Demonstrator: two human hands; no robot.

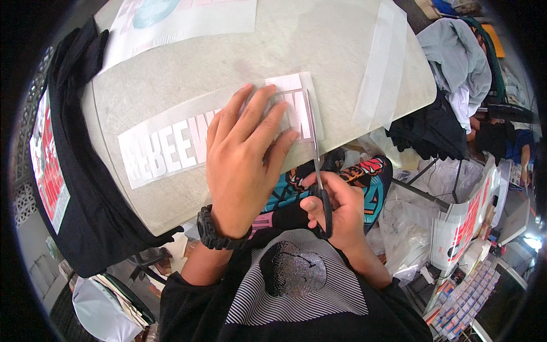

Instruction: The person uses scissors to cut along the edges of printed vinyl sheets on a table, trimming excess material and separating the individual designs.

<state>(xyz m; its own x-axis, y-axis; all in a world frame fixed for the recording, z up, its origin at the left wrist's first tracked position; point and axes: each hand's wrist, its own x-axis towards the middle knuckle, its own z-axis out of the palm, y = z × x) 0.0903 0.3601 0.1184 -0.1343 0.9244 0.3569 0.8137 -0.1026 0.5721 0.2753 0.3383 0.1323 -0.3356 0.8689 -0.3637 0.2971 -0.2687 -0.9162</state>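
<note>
My left hand (236, 162), in a black braided bracelet (215, 229), lies with fingers stretched out over a translucent film strip with large pale block letters (165, 154). Its fingertips press near the strip's right end, where a smaller pale piece (283, 83) shows beyond them. My right hand (346, 208) grips a pair of scissors (318, 165) with black handles, the thumb and fingers around them. The blades point away from me, along the lettering's right end. A narrow band of film lies to their right. Whether the blades are parted cannot be made out.
The pale table (319, 40) has its near edge just before my right hand. A printed sheet (199, 23) lies at the far left, and clear film strips (379, 68) at the right. Black fabric (85, 171) drapes over the left edge. Clothes (456, 62) are piled beyond the right edge.
</note>
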